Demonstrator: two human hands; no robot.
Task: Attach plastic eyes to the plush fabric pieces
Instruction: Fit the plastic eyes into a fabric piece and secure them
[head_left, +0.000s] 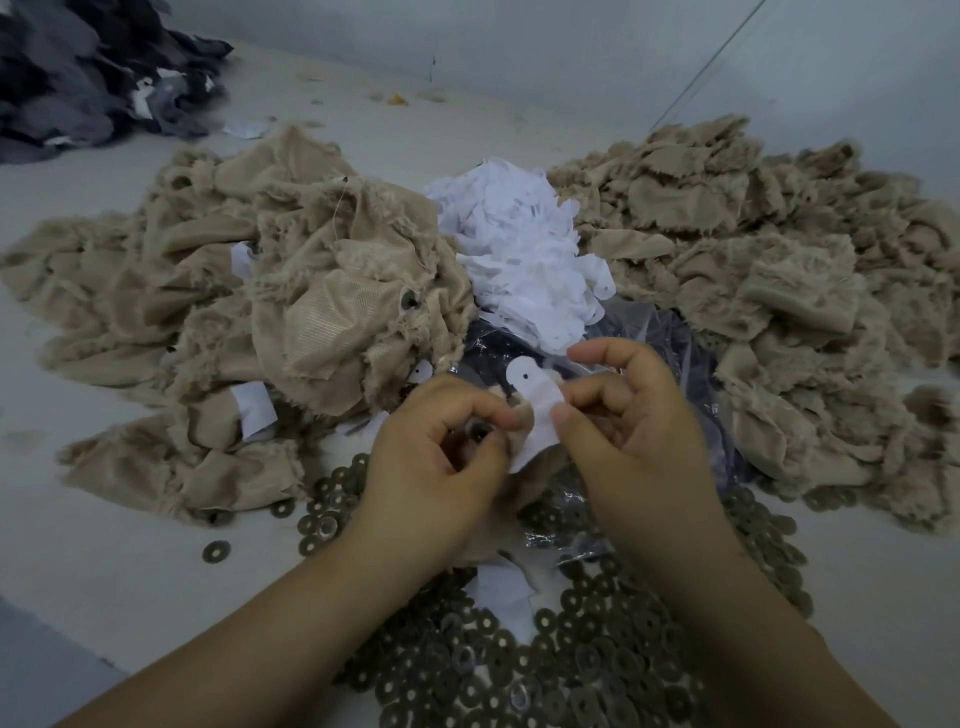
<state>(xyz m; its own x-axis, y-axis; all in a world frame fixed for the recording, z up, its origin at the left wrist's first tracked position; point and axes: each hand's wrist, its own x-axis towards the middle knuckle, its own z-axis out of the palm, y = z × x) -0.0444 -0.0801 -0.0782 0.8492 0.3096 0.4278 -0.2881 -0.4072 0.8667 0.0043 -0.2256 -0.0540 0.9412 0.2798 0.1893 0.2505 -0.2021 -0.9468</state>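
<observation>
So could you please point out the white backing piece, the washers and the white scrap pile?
white backing piece (537, 400): head view, its middle.
washers (597, 654): head view, heap's centre.
white scrap pile (519, 234): head view, pile's middle.

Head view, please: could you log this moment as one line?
left hand: pinches dark eye | right hand: pinches white backing piece | washers: piled nearby | step: eye not yet attached

- Plush fabric pieces (322, 291): beige-tan, fuzzy on one side, finely ribbed weave on the back.
- White cut-outs (524, 249): plain white; the held white piece (535, 410) has one small dark hole.
- Washers (519, 670): dull olive-brown rings with pale centres.
- Desk (104, 561): pale grey-white.
- Dark fabric heap (78, 73): charcoal and slate grey, flecked white.
- Plastic bag (670, 353): clear, glinting over something dark.
</observation>
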